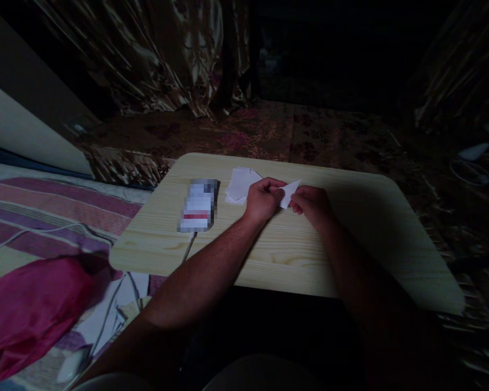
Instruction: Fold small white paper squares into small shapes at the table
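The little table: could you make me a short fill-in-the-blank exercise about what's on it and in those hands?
The left hand and right hand hold a white piece of ____.
Of the two hands, the loose sheets lie closer to the ____ one.
The table shows a ____ grain.
Missing words: paper; left; wood.

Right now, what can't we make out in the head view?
All in the head view:
White paper: parts of it, covered by fingers of the left hand and right hand.
Paper pile: part of its right side, behind the left hand.
Phone-like thing: its face, blurred into blocks.
Cable: where it runs, under the left forearm.
Pink cloth: cut off by the left edge.
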Demonstrator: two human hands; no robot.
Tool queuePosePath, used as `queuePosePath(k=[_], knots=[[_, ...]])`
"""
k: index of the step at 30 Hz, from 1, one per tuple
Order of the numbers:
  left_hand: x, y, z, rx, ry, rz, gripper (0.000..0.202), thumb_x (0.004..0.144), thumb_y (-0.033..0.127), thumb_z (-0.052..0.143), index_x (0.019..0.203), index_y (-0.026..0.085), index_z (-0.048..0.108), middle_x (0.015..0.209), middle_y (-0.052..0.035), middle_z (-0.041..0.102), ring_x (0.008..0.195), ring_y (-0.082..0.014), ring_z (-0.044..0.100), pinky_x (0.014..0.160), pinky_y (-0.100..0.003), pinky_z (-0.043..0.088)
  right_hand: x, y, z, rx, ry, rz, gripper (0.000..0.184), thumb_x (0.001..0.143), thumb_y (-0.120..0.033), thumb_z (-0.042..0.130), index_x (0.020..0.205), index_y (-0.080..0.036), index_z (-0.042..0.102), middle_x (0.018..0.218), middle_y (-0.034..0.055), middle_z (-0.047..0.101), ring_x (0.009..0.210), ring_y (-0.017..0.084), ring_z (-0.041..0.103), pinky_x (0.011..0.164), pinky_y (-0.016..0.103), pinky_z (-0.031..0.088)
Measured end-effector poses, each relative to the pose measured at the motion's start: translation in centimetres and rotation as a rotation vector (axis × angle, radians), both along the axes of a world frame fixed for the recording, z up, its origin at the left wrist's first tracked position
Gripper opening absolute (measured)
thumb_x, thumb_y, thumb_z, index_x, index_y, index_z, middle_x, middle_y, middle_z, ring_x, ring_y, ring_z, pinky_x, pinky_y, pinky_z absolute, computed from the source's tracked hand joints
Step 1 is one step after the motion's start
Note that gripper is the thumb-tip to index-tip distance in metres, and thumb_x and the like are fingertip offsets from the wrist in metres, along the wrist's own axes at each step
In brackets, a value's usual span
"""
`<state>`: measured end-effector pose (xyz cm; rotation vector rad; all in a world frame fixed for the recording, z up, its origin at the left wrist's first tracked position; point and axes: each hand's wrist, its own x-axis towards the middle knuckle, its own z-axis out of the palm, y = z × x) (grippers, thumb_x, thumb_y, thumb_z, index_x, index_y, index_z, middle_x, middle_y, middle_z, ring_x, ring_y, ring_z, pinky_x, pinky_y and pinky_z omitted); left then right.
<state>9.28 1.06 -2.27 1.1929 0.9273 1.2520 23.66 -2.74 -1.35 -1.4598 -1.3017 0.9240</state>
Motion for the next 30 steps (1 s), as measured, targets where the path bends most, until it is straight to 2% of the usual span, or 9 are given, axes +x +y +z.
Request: queuePosePath(k=[4, 9, 13, 18, 22, 27, 30], knots=[[0.0, -0.1, 0.1, -0.005, -0.021, 0.003, 0.018, 0.061, 0.017, 0.069, 0.079, 0.014, 0.070, 0.059, 0.0015, 0.061, 0.049, -0.0086, 0.050, 0.049, -0.022, 0.038, 0.0, -0.1, 0.1, 0.004, 0.000, -0.018, 0.013, 0.070, -0.027, 0.061, 0.065, -0.016, 0.062, 0.052, -0.0005, 0.062, 0.043, 0.010, 0.052, 0.042, 0.021, 0.040], [0.0, 0.0, 0.2, -0.015, -0.030, 0.032, 0.019, 0.061, 0.016, 0.069, 0.079, 0.013, 0.070, 0.058, 0.0020, 0.059, 0.049, -0.0079, 0.049, 0.049, -0.021, 0.038, -0.3, -0.2, 0.3, -0.028, -0.002, 0.043, 0.015, 0.070, -0.028, 0.061, 0.063, -0.015, 0.062, 0.051, -0.0005, 0.060, 0.043, 0.009, 0.050, 0.042, 0.020, 0.039], [0.1, 0.0, 0.2, -0.017, -0.039, 0.034, 0.020, 0.060, 0.017, 0.070, 0.080, 0.013, 0.071, 0.060, 0.0012, 0.061, 0.049, -0.0086, 0.050, 0.050, -0.022, 0.039, -0.5, -0.3, 0.4, -0.023, -0.002, 0.008, 0.014, 0.069, -0.027, 0.062, 0.063, -0.015, 0.060, 0.050, -0.0011, 0.060, 0.042, 0.009, 0.050, 0.041, 0.021, 0.039], [0.0, 0.1, 0.3, -0.005, -0.028, 0.055, 0.019, 0.061, 0.017, 0.070, 0.079, 0.013, 0.071, 0.058, 0.0018, 0.059, 0.049, -0.0080, 0.048, 0.050, -0.021, 0.038, -0.4, -0.1, 0.0, -0.037, 0.012, 0.057, 0.015, 0.071, -0.029, 0.062, 0.065, -0.015, 0.062, 0.053, 0.0004, 0.062, 0.043, 0.010, 0.051, 0.040, 0.021, 0.039], [0.0, 0.1, 0.2, 0.004, -0.036, 0.059, 0.019, 0.061, 0.017, 0.069, 0.079, 0.014, 0.071, 0.058, 0.0019, 0.059, 0.049, -0.0084, 0.049, 0.049, -0.021, 0.039, -0.4, -0.1, -0.3, 0.003, -0.033, 0.038, 0.014, 0.071, -0.029, 0.062, 0.065, -0.016, 0.061, 0.054, -0.0001, 0.062, 0.043, 0.010, 0.051, 0.041, 0.021, 0.040], [0.1, 0.3, 0.0, -0.015, -0.051, 0.066, 0.019, 0.062, 0.017, 0.069, 0.080, 0.014, 0.070, 0.060, 0.0015, 0.060, 0.050, -0.0087, 0.051, 0.049, -0.021, 0.039, -0.4, 0.0, -0.5, -0.057, 0.003, 0.087, 0.014, 0.072, -0.029, 0.060, 0.065, -0.017, 0.061, 0.053, -0.0009, 0.059, 0.043, 0.010, 0.050, 0.041, 0.022, 0.039], [0.1, 0.4, -0.1, -0.011, -0.050, 0.075, 0.019, 0.062, 0.017, 0.068, 0.080, 0.014, 0.071, 0.060, 0.0017, 0.060, 0.050, -0.0085, 0.050, 0.050, -0.021, 0.039, -0.4, 0.1, -0.6, -0.033, -0.023, 0.085, 0.013, 0.071, -0.028, 0.060, 0.064, -0.017, 0.060, 0.052, -0.0013, 0.058, 0.043, 0.010, 0.050, 0.041, 0.022, 0.037]])
